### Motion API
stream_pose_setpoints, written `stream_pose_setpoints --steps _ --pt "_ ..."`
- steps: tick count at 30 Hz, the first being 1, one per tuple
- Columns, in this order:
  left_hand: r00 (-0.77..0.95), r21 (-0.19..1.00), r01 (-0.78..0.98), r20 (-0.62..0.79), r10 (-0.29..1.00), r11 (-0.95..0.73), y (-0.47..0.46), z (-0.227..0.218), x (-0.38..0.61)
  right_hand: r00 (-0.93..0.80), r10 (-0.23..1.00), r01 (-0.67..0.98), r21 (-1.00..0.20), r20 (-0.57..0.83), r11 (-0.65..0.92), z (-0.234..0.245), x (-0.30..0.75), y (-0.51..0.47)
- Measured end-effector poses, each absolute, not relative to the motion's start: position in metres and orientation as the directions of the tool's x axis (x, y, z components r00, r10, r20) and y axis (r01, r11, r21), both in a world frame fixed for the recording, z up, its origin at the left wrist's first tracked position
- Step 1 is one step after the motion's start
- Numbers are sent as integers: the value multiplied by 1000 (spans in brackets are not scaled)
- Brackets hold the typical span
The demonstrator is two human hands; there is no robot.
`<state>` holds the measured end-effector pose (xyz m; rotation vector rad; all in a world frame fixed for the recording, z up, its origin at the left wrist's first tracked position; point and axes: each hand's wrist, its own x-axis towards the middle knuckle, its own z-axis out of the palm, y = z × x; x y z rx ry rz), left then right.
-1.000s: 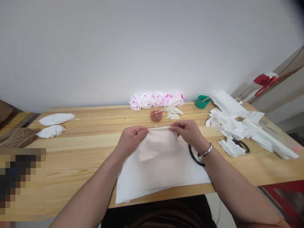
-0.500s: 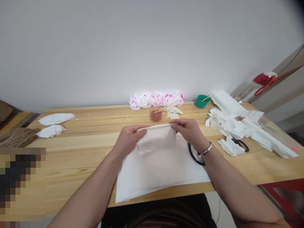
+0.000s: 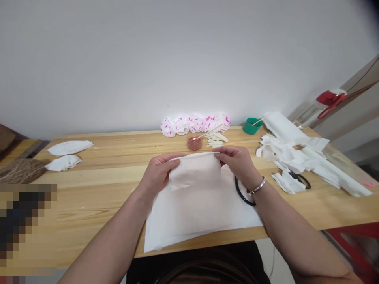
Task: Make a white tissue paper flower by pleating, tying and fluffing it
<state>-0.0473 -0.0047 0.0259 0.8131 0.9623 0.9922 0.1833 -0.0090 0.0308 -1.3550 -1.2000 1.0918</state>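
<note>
Lower centre: stack of white sheets (image 3: 201, 215) flat on table (image 3: 97, 197), unused. Just above, mid-frame: pinching 1 small tissue piece (image 3: 195, 170) by its top edge, left hand (image 3: 156, 173) on 1 corner, right hand (image 3: 237, 161) on the other; held up, doubled over, no pleats or colour yet. Above centre, by wall (image 3: 177, 59): row of pink-speckled paper flowers (image 3: 195, 124) finished. Right: offcut pile (image 3: 288, 154).

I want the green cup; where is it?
Head view: the green cup stands at the far edge of the table, right of the pink-spotted paper flowers, beside the paper scraps.
</note>
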Motion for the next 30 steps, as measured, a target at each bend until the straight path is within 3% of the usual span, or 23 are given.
stream_pose_setpoints --steps 14,30 --pt "202 890 -299 -294 934 345 -3 27 -46 73 991 177 -979 111 96 32 185 -11" --pt "141 915 -235 -301 943 327 -3 26 -47 80 997 150 -989 23 11 38 182 -15"
